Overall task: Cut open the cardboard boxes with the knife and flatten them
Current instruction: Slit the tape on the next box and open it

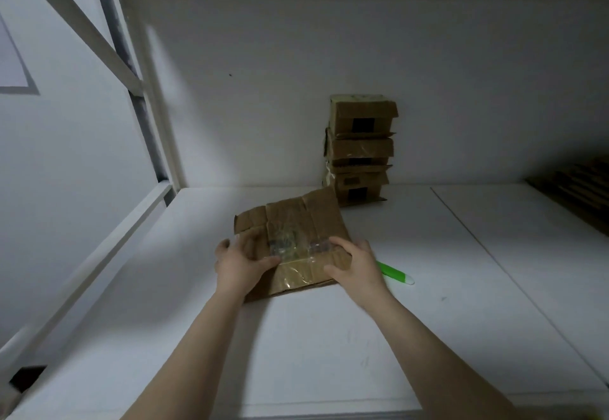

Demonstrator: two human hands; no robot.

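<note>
so the person is leaning over a white tabletop point(329, 337) and holding a flattened box point(296, 218) that's lying in the middle of it, with the far edge lifting up a bit. the left hand point(239, 266) is gripping the near left side, fingers point(267, 261) curling over the top of the cardboard. the right hand point(357, 263) is doing the same on the right edge, fingers bent over it and thumb pressing on the top face. clear tape point(293, 274) is shining across the cardboard between the two hands. the green knife point(393, 273) is lying on the tabletop just beside the right hand, partly hiding behind it, nobody touching it. further back a stack of boxes point(361, 149) is standing against the white wall point(296, 73), looking a little crooked, well apart from the hands.
</note>
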